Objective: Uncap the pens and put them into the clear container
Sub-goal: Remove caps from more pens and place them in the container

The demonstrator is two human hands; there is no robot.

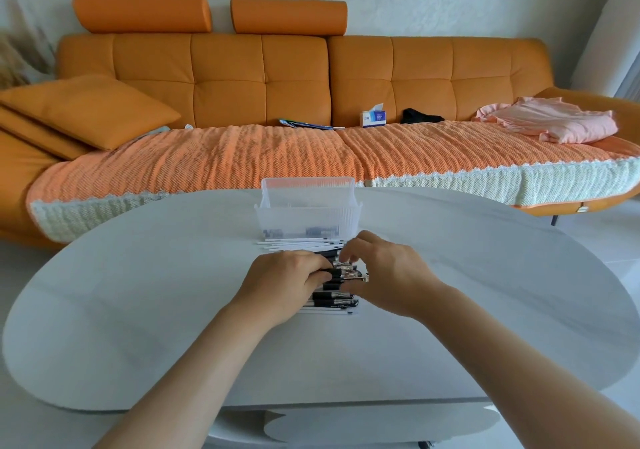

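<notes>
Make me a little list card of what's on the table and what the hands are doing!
table: pale grey oval table
pens: stack of black-capped white pens lying near the table's middle
container: clear ribbed plastic container just behind the pens, some dark items inside
left hand: left hand resting on the pile, fingers on a pen
right hand: right hand at the cap ends, grip curled over them
behind: orange sofa

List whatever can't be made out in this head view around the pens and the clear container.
- Pens, head view: the middle of the pile is covered by the left hand and right hand, so no count and no telling what either grips.
- Clear container: dark contents blurred by its ribbed wall.
- Pen print: too small to read.
</notes>
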